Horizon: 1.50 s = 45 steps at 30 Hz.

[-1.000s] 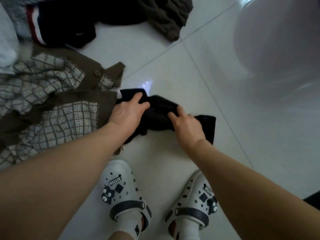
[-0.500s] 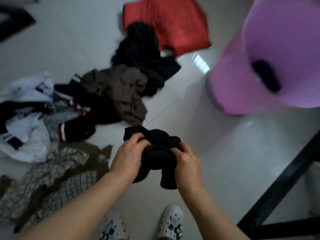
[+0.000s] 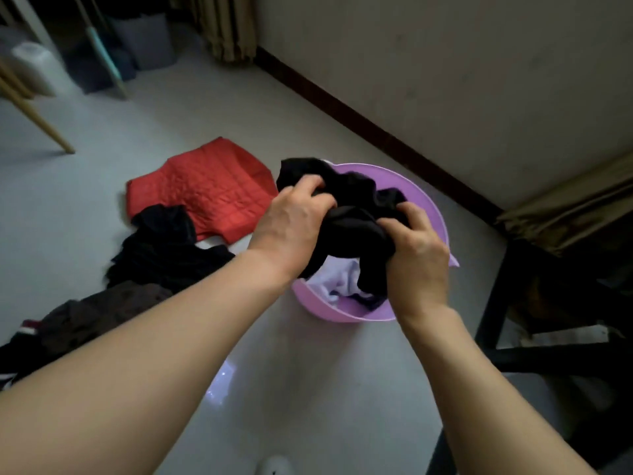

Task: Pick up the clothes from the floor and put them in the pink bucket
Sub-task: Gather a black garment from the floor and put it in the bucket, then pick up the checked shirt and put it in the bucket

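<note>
A bunched black garment [image 3: 352,214] hangs over the open mouth of the pink bucket [image 3: 424,200]. My left hand [image 3: 291,224] grips its left side and my right hand [image 3: 416,255] grips its right side. Inside the bucket lies white cloth [image 3: 339,279] with something dark beside it. On the floor to the left lie a red quilted garment [image 3: 205,193], a black garment [image 3: 164,248] and a brown garment [image 3: 113,310].
A dark table frame [image 3: 520,313] stands right of the bucket. A wall with a dark skirting board [image 3: 376,132] runs behind it. A wooden leg [image 3: 37,118] and grey bins [image 3: 144,39] are at the far left. My white shoe [image 3: 274,466] shows at the bottom.
I lifted the black garment off the floor with both hands and carried it right, over the pink bucket. The view swung up from the clothes pile to the bucket.
</note>
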Motion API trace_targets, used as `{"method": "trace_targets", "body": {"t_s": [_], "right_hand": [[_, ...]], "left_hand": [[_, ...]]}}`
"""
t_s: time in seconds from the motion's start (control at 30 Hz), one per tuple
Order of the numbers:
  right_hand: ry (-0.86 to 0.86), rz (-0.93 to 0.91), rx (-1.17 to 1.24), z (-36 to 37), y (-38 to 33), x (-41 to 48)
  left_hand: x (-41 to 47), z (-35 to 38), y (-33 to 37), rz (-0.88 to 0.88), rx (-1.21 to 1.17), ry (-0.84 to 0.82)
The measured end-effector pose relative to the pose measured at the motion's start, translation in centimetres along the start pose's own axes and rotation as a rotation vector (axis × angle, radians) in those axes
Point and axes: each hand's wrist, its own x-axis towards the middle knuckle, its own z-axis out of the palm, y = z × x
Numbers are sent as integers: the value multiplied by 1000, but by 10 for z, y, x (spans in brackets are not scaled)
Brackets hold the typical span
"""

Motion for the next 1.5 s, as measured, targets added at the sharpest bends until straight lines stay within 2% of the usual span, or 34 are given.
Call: {"method": "trace_targets", "body": {"t_s": [0.13, 0.23, 0.3, 0.47, 0.57, 0.73, 0.93, 1.23, 1.33, 1.5], "right_hand": [[-45, 56, -87, 8, 56, 36], [-325, 101, -189, 28, 82, 34], [-465, 149, -189, 38, 88, 24], [-497, 135, -145, 52, 75, 3], [-503, 108, -112, 66, 55, -9], [-572, 38, -67, 97, -8, -45], [-721, -120, -68, 134, -110, -112], [-866, -480, -155, 178, -274, -236], [-889, -599, -164, 192, -317, -275], [-1012, -781, -177, 227, -387, -366]], "left_hand": [[52, 51, 27, -48, -41, -20], [58, 85, 39, -142, 20, -334], [52, 99, 42, -173, 65, -472], [27, 109, 29, -193, 65, -496], [4, 103, 10, -242, 56, -447], [-61, 86, -36, -337, 60, -333], [-180, 40, -111, -534, 43, -320], [-376, -52, -211, -766, 197, -294], [-436, -71, -235, -839, 213, -331], [-583, -93, -273, -1030, 201, -367]]}}
